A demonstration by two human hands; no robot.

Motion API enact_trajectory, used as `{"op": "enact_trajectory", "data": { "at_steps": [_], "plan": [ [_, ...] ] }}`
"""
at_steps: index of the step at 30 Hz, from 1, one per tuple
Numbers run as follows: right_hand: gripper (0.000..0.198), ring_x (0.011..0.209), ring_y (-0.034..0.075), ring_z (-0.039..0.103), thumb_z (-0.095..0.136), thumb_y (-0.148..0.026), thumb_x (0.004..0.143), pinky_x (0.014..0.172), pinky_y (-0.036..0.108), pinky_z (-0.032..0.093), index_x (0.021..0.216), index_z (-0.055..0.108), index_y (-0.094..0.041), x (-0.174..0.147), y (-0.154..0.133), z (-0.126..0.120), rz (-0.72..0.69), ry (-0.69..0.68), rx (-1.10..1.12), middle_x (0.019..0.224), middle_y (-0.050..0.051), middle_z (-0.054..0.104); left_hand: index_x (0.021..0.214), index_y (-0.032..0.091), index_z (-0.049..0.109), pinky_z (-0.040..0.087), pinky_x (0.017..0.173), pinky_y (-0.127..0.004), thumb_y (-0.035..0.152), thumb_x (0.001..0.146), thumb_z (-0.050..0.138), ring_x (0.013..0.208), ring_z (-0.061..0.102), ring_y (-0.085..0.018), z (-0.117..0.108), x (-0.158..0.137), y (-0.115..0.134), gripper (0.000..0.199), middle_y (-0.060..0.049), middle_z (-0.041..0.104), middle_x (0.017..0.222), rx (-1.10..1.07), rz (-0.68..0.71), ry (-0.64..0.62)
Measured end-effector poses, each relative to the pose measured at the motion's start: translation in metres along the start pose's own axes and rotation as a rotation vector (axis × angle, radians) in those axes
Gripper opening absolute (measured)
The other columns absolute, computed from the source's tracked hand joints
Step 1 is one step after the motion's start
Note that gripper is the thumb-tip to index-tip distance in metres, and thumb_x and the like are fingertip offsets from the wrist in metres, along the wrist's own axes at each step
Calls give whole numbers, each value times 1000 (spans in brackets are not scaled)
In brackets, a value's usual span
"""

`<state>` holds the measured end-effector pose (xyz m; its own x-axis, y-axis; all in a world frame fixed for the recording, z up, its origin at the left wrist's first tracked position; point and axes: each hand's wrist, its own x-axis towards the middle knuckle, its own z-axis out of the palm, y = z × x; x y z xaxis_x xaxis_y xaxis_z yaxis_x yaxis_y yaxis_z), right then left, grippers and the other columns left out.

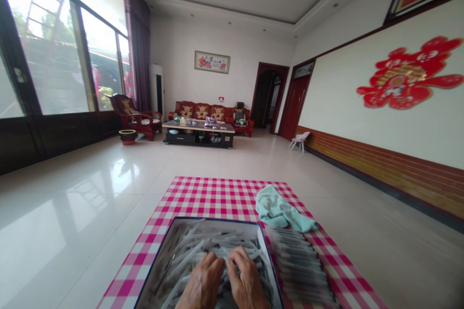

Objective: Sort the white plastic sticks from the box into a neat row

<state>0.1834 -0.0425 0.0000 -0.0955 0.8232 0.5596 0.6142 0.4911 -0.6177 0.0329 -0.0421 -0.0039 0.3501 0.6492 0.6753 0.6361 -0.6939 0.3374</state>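
A shallow dark-rimmed box (267, 251) on the table is full of loose, translucent, slim plastic tubes (192, 251). Over its near part, my left hand (206, 277) and my right hand (244, 275) meet with bent, closed fingertips. Whatever they pinch is hidden or too small to name. Right of the box lies a row of slim sticks (299, 263), pale with dark ends, side by side and blurred. Behind that row a crumpled mint-green cloth (281, 210) touches its far end.
A pink-and-white checked tablecloth (213, 198) covers the table. Farther off on the tiled floor (152, 174) stand a low coffee table (198, 128), a red wooden sofa (201, 110), an armchair (135, 118) and a small white chair (299, 141). Windows line the left side.
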Motion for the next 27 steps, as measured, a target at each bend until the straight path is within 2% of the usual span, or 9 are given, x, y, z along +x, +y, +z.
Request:
{"op": "enact_trajectory", "data": {
  "at_steps": [2, 5, 12, 17, 23, 27],
  "plan": [
    [25, 70, 16, 59, 40, -22, 92, 67, 25, 46, 70, 53, -21, 0, 2, 2, 10, 5, -20, 74, 2, 58, 89, 22, 56, 49, 63, -22, 12, 90, 36, 67, 56, -13, 1, -1, -1, 22, -1, 59, 77, -31, 25, -34],
    [26, 68, 16, 59, 39, -24, 93, 65, 25, 46, 71, 52, -21, 0, 3, 2, 45, 44, -29, 71, 2, 58, 92, 21, 55, 49, 63, -22, 12, 90, 36, 68, 56, -13, 2, -1, -3, 22, -1, 59, 77, -25, 28, -18],
    [8, 77, 16, 59, 45, -16, 85, 72, 26, 47, 82, 51, -21, -1, -3, -6, -23, -20, 44, 81, 2, 57, 90, 21, 56, 50, 64, -23, 11, 90, 34, 69, 56, -13, -2, 0, -1, 25, -2, 60, 80, -44, 7, -57],
    [16, 72, 16, 58, 42, -19, 89, 68, 25, 47, 76, 51, -21, -1, 0, -1, -15, -4, 22, 77, 2, 57, 89, 21, 57, 50, 65, -24, 12, 90, 35, 70, 57, -13, -1, -1, -2, 24, -2, 60, 80, -42, 10, -57],
    [24, 66, 16, 58, 41, -23, 92, 62, 25, 47, 70, 52, -21, 0, 7, 5, -26, 44, -55, 71, 2, 57, 86, 22, 56, 50, 67, -23, 10, 88, 38, 73, 58, -13, 0, 0, 0, 22, -1, 61, 81, -20, -38, -131],
    [30, 62, 15, 58, 36, -28, 95, 59, 24, 46, 70, 51, -22, 0, 10, 8, -38, 104, -98, 67, 1, 58, 85, 22, 56, 51, 67, -23, 12, 89, 34, 71, 59, -13, -1, -1, 0, 24, -2, 61, 80, -4, 21, -42]
  ]
}}
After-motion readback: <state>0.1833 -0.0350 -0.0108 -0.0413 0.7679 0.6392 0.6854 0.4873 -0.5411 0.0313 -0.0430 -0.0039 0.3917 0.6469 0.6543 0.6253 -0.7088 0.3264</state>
